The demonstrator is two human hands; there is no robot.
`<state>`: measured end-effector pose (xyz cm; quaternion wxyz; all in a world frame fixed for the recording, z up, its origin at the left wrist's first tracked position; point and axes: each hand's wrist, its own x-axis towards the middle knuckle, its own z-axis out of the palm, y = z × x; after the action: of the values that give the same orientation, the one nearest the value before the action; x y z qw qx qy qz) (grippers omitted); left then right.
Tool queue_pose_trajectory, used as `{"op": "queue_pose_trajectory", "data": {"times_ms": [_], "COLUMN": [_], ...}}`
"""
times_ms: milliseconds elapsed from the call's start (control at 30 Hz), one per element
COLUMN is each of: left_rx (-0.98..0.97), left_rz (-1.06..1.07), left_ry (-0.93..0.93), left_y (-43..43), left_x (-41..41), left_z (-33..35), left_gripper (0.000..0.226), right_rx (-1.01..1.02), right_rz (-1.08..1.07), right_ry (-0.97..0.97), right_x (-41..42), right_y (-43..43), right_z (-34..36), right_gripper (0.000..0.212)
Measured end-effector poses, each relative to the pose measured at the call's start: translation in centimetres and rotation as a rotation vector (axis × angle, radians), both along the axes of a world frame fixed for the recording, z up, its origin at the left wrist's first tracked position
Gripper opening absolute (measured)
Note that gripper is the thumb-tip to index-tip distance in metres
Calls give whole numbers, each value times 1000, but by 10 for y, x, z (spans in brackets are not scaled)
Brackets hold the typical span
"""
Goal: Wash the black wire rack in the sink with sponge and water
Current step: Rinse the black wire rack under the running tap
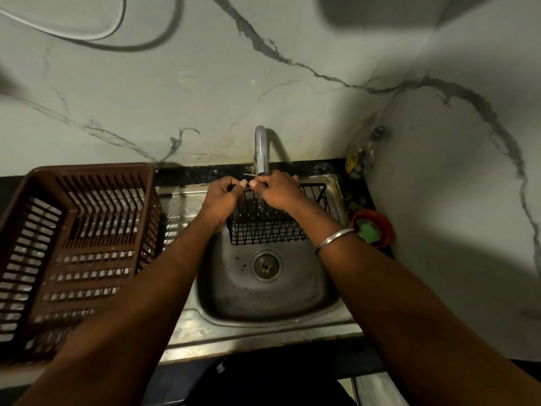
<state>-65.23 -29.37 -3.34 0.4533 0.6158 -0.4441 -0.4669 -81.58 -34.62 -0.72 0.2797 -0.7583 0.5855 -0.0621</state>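
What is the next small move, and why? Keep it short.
Probably release the right hand and reach for the green sponge in the orange bowl: it and the left hand both grip the black wire rack under the faucet, neither holding the sponge.

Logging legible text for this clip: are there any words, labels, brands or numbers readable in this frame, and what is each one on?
No text in this frame can be read.
Yellow label on the bottle in the counter corner: too blurred to read.
No print is visible on the black wire rack, the brown basket or the faucet.
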Motion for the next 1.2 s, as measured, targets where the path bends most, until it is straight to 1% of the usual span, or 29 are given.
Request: {"op": "queue_pose_trajectory", "data": {"times_ms": [100,133,200,333,433,467,533,600,700,800,900,933,1000,1067,1133,1200], "left_rx": [31,30,24,-19,-22,-23,-38,-39,-15,-36,-36,-37,-44,-43,-24,-10], "left_rz": [76,89,98,91,119,118,118,117,101,93,93,84,68,67,71,66], "left_ry": [17,27,18,-22,-3,7,21,26,42,40,38,39,44,50,53,46], "left_y": [-10,-12,-13,-12,-10,-9,-8,-8,-7,-7,-11,-11,-10,-10,-10,-9], "left_x": [4,5,8,7,8,8,8,9,8,6,8,9,10,10,12,18], "left_z": [-8,-10,-10,-14,-26,-28,-29,-27,-23,-16,-16,-15,-12,-11,-11,-13], "left_gripper": [22,24,28,27,29,31,30,29,27,32,33,33,32,32,34,36], "right_rx": [-253,-322,-382,-310,-365,-374,-364,-385,-402,-387,-498,-510,-475,-456,-489,-485], "right_rz": [59,94,165,53,143,147,79,73,155,95,137,116,60,100,130,88], "right_ry": [81,86,129,201,217,228,244,250,239,229,157,139,166,212,202,183], "right_x": [11,10,0,0,7,5,2,3,-5,-5,-5,-8,-10,-4,-7,-16], "right_y": [18,24,30,44,58,59,62,69,74,78,83,82,79,82,83,78], "right_z": [1,-2,-11,-29,-40,-42,-43,-46,-47,-48,-52,-51,-47,-46,-48,-46], "right_gripper": [35,37,48,67,72,74,79,78,77,79,70,67,70,76,73,72]}}
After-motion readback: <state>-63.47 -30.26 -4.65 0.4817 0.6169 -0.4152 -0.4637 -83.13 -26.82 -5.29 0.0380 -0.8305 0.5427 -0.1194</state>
